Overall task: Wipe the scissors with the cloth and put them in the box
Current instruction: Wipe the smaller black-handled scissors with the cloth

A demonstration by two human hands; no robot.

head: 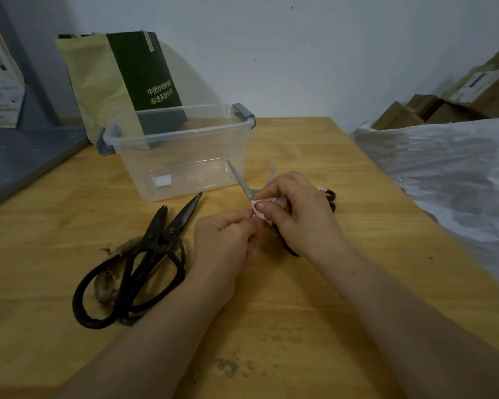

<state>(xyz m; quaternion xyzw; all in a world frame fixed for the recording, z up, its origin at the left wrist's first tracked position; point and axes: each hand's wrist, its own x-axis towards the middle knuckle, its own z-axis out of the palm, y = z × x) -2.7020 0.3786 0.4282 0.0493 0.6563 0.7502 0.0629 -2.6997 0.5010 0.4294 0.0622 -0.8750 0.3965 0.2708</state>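
A pair of scissors (240, 181) with silver blades spread open is held above the table, in front of the clear plastic box (182, 131). Its black handles (331, 196) stick out behind my right hand. My right hand (297, 208) pinches a pink cloth (260, 211) around the blades near the pivot. My left hand (225, 240) is curled tight just below the cloth and appears to grip the scissors; its own fingers hide the grip. The box stands open with only a small white label inside.
Two large black scissors (156, 240) lie crossed on the wooden table (300, 326) to the left of my hands, over a brownish rag (107, 286). A green bag (127, 82) leans behind the box. White plastic sheeting (444, 174) and cardboard boxes (432, 108) border the right edge.
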